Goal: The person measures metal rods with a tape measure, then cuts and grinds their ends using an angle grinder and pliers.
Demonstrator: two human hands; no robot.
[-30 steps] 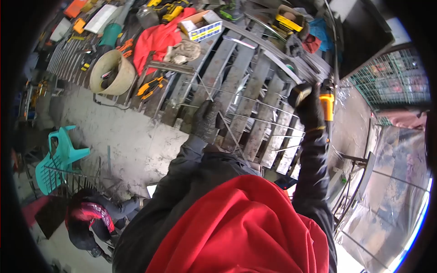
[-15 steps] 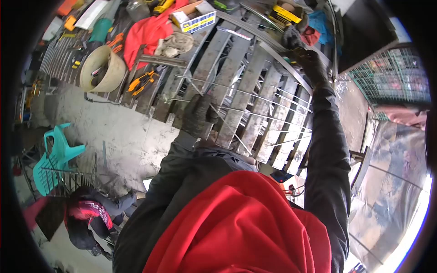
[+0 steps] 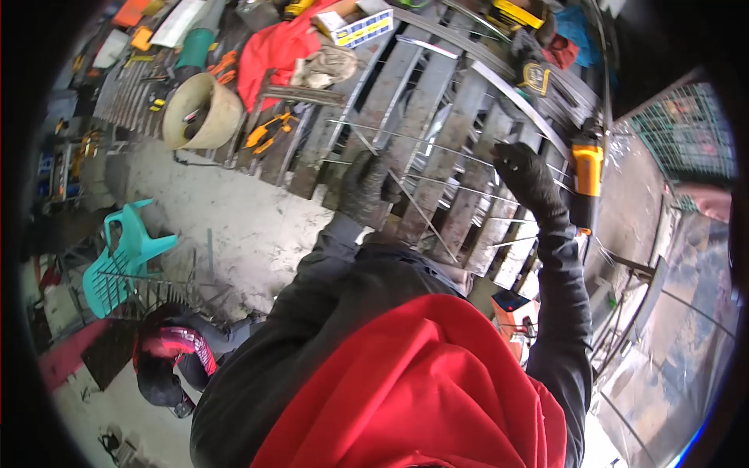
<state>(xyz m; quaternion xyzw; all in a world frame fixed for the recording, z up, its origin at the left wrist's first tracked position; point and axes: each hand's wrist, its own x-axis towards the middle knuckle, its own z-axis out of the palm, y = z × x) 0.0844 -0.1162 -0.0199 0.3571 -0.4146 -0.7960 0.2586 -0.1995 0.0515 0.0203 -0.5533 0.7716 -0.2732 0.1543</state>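
Note:
My left hand (image 3: 361, 187), in a dark glove, is closed around the crossing thin metal rods (image 3: 425, 218) at the near edge of the slatted metal bench (image 3: 394, 97). The rods form a loose lattice lying over the slats. My right hand (image 3: 530, 181), also gloved, hovers above the right end of the lattice with fingers loosely bent and nothing visible in them. Just right of it, a yellow-and-black power tool (image 3: 587, 168) stands at the bench's right edge. A pale flat metal strip (image 3: 521, 108) lies beyond my right hand.
A beige bucket (image 3: 222, 117), orange-handled pliers (image 3: 269, 134), a red cloth (image 3: 269, 58) and a small box (image 3: 363, 30) sit on the bench's left and far side. A turquoise chair (image 3: 129, 249) is on the floor at left, near a crouching person (image 3: 175, 355).
My right hand has come back from the far right of the bench toward the rods. The yellow-and-black tool now shows at the right edge. My left hand stays on the rods; the view has shifted.

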